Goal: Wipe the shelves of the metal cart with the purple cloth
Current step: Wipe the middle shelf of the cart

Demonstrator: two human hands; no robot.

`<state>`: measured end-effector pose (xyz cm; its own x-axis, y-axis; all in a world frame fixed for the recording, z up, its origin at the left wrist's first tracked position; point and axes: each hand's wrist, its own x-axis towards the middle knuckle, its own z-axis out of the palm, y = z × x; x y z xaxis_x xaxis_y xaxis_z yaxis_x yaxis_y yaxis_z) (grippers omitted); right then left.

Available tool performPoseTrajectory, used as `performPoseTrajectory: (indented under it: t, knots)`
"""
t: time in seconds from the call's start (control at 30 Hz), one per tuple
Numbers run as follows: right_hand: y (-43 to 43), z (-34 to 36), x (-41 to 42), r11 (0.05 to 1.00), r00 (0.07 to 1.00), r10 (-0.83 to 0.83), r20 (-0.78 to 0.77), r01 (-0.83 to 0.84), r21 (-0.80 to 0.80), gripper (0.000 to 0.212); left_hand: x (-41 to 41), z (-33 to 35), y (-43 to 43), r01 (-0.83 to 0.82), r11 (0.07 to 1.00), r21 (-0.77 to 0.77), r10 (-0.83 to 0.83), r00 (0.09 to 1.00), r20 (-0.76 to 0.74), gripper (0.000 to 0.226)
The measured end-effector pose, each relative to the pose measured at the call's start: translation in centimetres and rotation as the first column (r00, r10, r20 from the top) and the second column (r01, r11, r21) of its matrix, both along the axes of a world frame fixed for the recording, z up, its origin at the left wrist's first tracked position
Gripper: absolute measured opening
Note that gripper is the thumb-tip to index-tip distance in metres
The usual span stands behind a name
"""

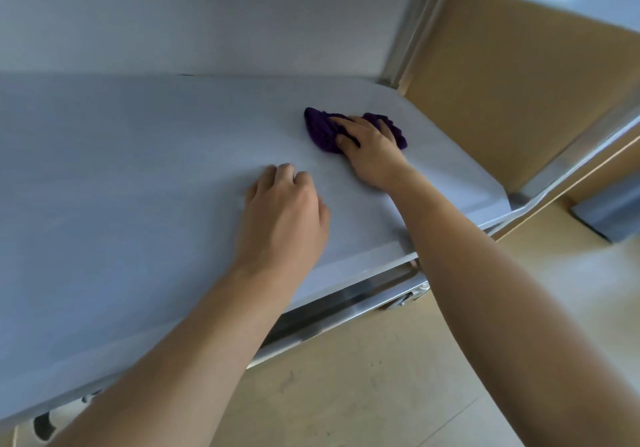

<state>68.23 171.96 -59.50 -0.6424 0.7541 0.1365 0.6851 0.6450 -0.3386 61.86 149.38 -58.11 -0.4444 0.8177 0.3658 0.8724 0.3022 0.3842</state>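
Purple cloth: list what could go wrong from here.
The purple cloth is bunched under the right hand, so strokes may leave unwiped strips. It sits near the right end of the shelf; a long stroke might push it off. The left hand rests on the shelf, possibly hiding a missed patch.

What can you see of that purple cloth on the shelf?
The purple cloth is a violet, soft-looking, nubbly fabric, bunched into a crumpled wad rather than spread flat. It lies on the pale grey shelf near its far right corner. The right hand rests on its middle, so only its edges show.
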Motion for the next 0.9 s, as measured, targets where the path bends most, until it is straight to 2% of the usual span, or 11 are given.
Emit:
performPoseTrajectory:
  t: [0.07, 0.2, 0.37, 0.63, 0.7, 0.83, 0.9]
  knots:
    - [1.7, 0.2, 1.6, 0.999, 0.999, -0.048, 0.008, 0.048, -0.007, 0.066, 0.2, -0.1, 0.4, 0.009, 1.0, -0.02, -0.009, 0.999, -0.034, 0.019]
    - [5.0, 0.6, 4.5, 0.989, 0.988, -0.149, 0.04, 0.149, 0.003, 0.049, 0.8, -0.2, 1.0, -0.002, 0.999, -0.048, -0.002, 0.998, -0.066, 0.024]
    - [8.1, 1.7, 7.3, 0.955, 0.951, -0.295, 0.093, 0.297, -0.019, 0.043, 1.4, -0.4, 1.3, -0.016, 0.997, -0.069, 0.011, 0.997, -0.071, 0.026]
    - [8.7, 1.8, 6.5, 0.945, 0.935, -0.327, 0.134, 0.328, 0.02, 0.046, 2.1, -0.2, 1.7, -0.031, 0.996, -0.087, 0.025, 0.997, -0.069, 0.025]
    - [7.1, 2.1, 5.0, 0.967, 0.96, -0.255, 0.119, 0.251, 0.047, 0.049, 2.2, -0.2, 1.8, -0.028, 0.997, -0.068, 0.023, 0.998, -0.066, 0.023]
    - [0.6, 1.4, 0.2, 0.988, 0.992, 0.092, 0.086, -0.102, 0.118, 0.045, 2.2, -0.4, 1.6, -0.037, 0.998, -0.05, 0.034, 0.997, -0.069, 0.019]
    - [-1.0, 0.7, -0.8, 0.985, 0.989, 0.138, 0.049, -0.142, 0.099, 0.046, 2.1, -0.5, 1.6, -0.038, 0.998, -0.044, 0.035, 0.997, -0.075, 0.018]
